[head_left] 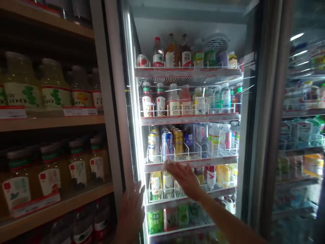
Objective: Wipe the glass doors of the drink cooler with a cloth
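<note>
blue can (167, 145): upright at the front of the third shelf from the top of the open cooler, in its own wire lane. It is the nearest item above the reaching fingers, and nothing grips it.
right hand (185, 178): reaches in from lower right, fingers loosely spread and holding nothing. fingertips (169, 166) sit at the shelf rail (203, 162), just under the can. Motion blur, so contact can't be confirmed.
left hand (132, 208): open palm flat on the cooler frame (119, 135), low down. Probably a brace for the lean-in.
neighbours: pale can (153, 145) to the left, gold can (178, 141) to the right, both near touching.
wire dividers (188, 150): split the shelf into lanes, which likely keeps rows upright with labels facing out.
surroundings: wooden shelves (50, 120) of jars to the left, glass door (299, 135) to the right.
</note>
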Available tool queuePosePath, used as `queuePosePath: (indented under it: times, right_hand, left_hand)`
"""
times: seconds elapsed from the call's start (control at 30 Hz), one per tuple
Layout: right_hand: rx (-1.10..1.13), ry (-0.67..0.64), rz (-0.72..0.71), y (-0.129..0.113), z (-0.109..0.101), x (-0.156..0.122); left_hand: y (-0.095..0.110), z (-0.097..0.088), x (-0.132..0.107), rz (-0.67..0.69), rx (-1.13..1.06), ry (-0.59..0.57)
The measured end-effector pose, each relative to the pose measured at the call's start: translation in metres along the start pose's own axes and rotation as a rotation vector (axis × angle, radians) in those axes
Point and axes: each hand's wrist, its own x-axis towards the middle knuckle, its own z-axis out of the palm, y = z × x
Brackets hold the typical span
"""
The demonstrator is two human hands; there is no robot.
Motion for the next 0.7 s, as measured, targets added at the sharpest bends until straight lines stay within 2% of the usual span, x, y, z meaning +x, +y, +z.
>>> queuePosePath:
  times: [0.07,0.1,0.23,0.3,0.37,0.43,0.5,0.63,0.7]
  right_hand:
    - [-0.043,0.023,0.16,0.013,-0.006,-0.009]
    - [-0.053,0.016,0.182,0.014,-0.008,-0.023]
    - [-0.069,-0.112,-0.013,0.02,-0.009,-0.093]
    - [-0.079,-0.122,-0.016,0.043,-0.015,-0.105]
    - [-0.107,-0.033,0.13,0.077,-0.023,-0.095]
    - [-0.138,0.073,0.299,0.109,-0.03,-0.083]
    - [-0.151,0.093,0.364,0.124,-0.034,-0.091]
    - [-0.124,-0.033,0.29,0.122,-0.035,-0.159]
    - [-0.128,-0.054,0.307,0.133,-0.039,-0.178]
  left_hand:
    - [0.011,-0.002,0.009,0.028,-0.013,0.004]
    - [0.017,-0.002,0.012,0.041,-0.014,0.004]
    - [0.038,-0.004,0.02,0.063,-0.045,0.03]
    - [0.048,-0.005,0.03,0.059,-0.077,0.046]
    - [0.062,-0.005,0.047,0.043,-0.1,0.073]
    - [0.081,-0.006,0.067,0.04,-0.125,0.1]
    - [0.106,-0.006,0.084,0.049,-0.158,0.111]
    - [0.158,0.0,0.099,0.062,-0.229,0.133]
    - [0.175,0.003,0.106,0.056,-0.251,0.138]
